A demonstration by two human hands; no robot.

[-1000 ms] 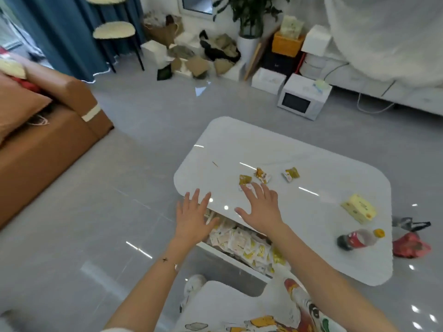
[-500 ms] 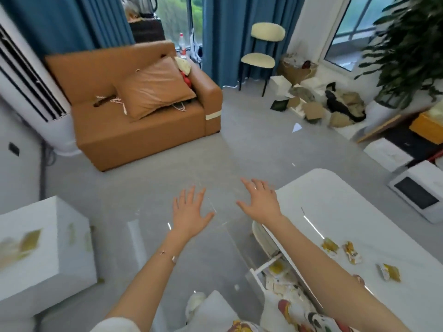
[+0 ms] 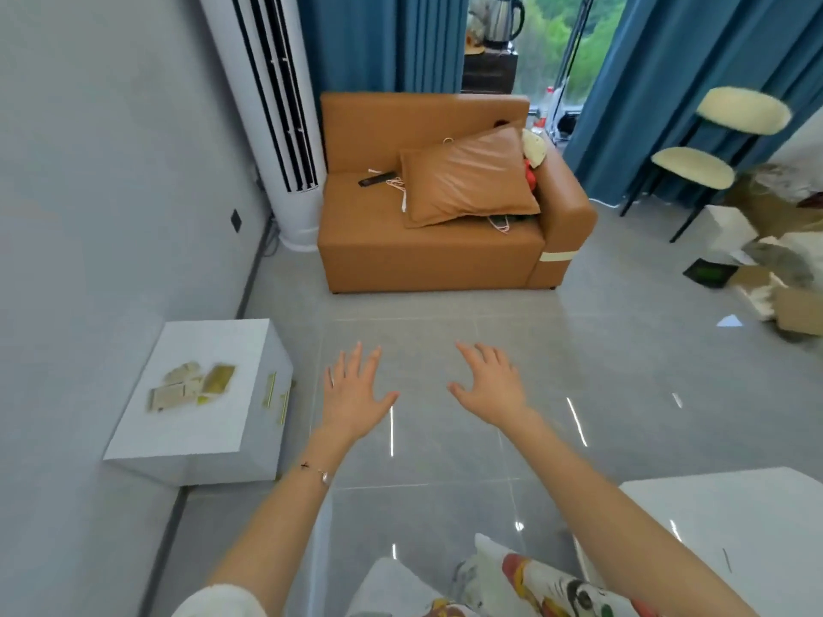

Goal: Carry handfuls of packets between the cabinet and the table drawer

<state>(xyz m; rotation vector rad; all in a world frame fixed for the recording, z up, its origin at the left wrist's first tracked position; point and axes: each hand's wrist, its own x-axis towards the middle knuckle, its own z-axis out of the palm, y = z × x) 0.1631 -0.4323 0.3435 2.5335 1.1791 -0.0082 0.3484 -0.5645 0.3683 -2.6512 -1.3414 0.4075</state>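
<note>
- Left hand (image 3: pixel 354 394) and right hand (image 3: pixel 490 385) hover over the floor, fingers spread, holding nothing.
- Nearest things: packets (image 3: pixel 193 385) on the white box (image 3: pixel 196 431), left of the left hand.
- Packets look light, thin, crinkly; best pinched at an edge.

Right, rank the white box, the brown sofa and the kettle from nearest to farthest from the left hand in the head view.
From the left hand:
1. White box, on the floor just to its left, by the wall.
2. Brown sofa, ahead across the floor.
3. Kettle, beyond the sofa, between the curtains by the window.
</note>
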